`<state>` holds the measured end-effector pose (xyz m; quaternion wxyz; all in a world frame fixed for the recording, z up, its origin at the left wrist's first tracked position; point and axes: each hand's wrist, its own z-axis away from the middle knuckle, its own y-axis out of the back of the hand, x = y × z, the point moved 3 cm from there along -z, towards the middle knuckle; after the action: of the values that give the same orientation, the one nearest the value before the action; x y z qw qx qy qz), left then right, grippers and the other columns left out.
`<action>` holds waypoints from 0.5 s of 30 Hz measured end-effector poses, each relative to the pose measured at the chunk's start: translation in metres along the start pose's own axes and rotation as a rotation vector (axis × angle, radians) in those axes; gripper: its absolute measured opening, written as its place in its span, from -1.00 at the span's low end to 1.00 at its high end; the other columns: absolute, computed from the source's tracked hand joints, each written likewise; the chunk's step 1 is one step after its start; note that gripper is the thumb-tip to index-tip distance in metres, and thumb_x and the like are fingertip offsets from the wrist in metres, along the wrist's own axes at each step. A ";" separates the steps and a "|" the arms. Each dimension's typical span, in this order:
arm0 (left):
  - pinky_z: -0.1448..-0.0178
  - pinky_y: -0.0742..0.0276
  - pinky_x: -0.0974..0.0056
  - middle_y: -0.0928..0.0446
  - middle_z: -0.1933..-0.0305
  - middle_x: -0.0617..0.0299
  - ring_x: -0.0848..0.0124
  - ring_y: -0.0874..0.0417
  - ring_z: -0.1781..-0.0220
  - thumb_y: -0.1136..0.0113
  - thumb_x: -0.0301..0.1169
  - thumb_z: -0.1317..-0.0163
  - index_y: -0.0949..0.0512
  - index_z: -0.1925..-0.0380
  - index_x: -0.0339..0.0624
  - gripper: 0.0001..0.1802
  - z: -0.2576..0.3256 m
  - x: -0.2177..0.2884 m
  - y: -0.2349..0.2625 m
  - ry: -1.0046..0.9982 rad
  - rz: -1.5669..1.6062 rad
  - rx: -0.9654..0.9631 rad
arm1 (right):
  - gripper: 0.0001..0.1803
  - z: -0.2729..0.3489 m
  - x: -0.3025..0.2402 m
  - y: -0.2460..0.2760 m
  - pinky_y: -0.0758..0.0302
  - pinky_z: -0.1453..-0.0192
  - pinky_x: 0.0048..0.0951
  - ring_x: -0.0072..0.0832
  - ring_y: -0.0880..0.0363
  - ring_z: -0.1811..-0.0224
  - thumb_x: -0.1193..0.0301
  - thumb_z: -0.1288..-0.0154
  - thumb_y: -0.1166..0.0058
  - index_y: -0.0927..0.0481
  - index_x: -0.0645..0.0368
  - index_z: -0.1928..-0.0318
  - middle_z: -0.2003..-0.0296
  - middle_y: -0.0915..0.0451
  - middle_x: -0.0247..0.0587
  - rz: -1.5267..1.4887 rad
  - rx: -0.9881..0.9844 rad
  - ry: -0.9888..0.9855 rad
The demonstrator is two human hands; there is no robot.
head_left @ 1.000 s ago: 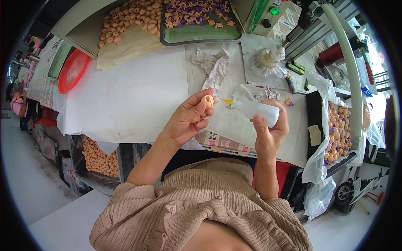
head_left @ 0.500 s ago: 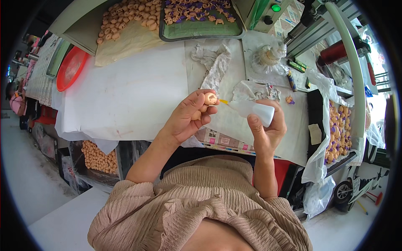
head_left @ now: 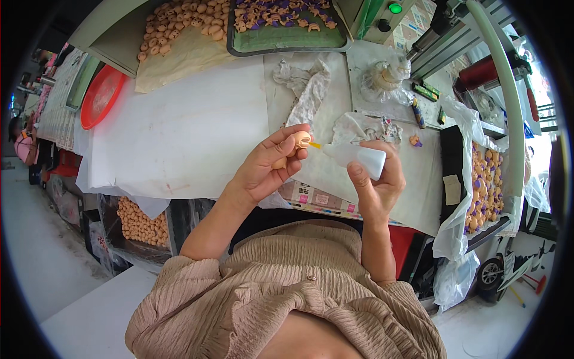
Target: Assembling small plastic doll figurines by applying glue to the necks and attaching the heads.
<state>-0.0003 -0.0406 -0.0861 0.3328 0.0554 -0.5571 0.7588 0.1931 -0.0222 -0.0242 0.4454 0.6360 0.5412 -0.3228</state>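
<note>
At the centre of the frame the left hand (head_left: 266, 167) pinches a small tan figurine piece (head_left: 297, 141) between thumb and curled fingers. The right hand (head_left: 376, 185) is wrapped around a white squeeze bottle (head_left: 362, 157), its yellow nozzle (head_left: 315, 145) touching the piece. Below them lies a white paper-covered table (head_left: 179, 131), with a crumpled rag (head_left: 305, 90) just above the hands. A green tray (head_left: 287, 39) of purple-and-tan pieces sits top centre, a red dish (head_left: 100, 96) at upper left. The open paper stretches left of the hands.
</note>
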 end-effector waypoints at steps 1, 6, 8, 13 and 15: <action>0.22 -0.55 0.50 -0.52 0.05 0.28 0.57 -0.55 0.20 -0.05 -0.25 -0.40 -0.44 -0.15 -0.18 -0.60 -0.001 -0.001 0.003 0.000 0.000 0.001 | -0.59 0.000 0.000 0.001 -0.34 0.28 -0.53 -0.53 -0.42 0.34 0.28 -0.05 -0.42 -0.57 0.27 0.19 0.35 -0.50 -0.27 0.000 0.000 -0.001; 0.28 -0.51 0.49 -0.56 0.15 0.28 0.58 -0.54 0.28 -0.06 -0.19 -0.39 -0.45 -0.12 -0.22 -0.58 -0.004 -0.005 0.008 0.019 -0.031 -0.040 | -0.56 0.002 0.002 0.003 -0.39 0.17 -0.54 -0.57 -0.44 0.26 0.22 -0.10 -0.38 -0.56 0.27 0.14 0.26 -0.52 -0.30 0.068 -0.034 -0.039; 0.28 -0.51 0.48 -0.57 0.16 0.27 0.57 -0.54 0.27 -0.06 -0.18 -0.39 -0.46 -0.10 -0.22 -0.58 -0.006 -0.006 0.008 0.016 -0.035 -0.031 | -0.56 0.002 0.005 0.003 -0.39 0.17 -0.54 -0.57 -0.45 0.25 0.23 -0.10 -0.38 -0.56 0.27 0.14 0.26 -0.52 -0.30 0.060 -0.038 -0.034; 0.28 -0.52 0.48 -0.58 0.18 0.26 0.56 -0.54 0.27 -0.07 -0.15 -0.38 -0.47 -0.07 -0.22 -0.58 -0.006 -0.005 0.008 0.021 -0.049 -0.018 | -0.57 0.002 0.006 0.002 -0.39 0.17 -0.55 -0.57 -0.45 0.25 0.24 -0.09 -0.38 -0.56 0.27 0.14 0.25 -0.53 -0.30 0.046 -0.051 -0.060; 0.28 -0.52 0.48 -0.58 0.18 0.26 0.57 -0.55 0.27 -0.07 -0.14 -0.38 -0.46 -0.08 -0.22 -0.57 -0.006 -0.006 0.009 0.019 -0.050 -0.032 | -0.57 0.002 0.006 0.001 -0.39 0.18 -0.55 -0.58 -0.45 0.26 0.25 -0.09 -0.38 -0.56 0.27 0.15 0.26 -0.52 -0.31 0.035 -0.037 -0.040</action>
<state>0.0011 -0.0393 -0.0981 0.3577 0.0569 -0.5644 0.7418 0.1959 -0.0214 -0.0304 0.4736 0.6304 0.5268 -0.3174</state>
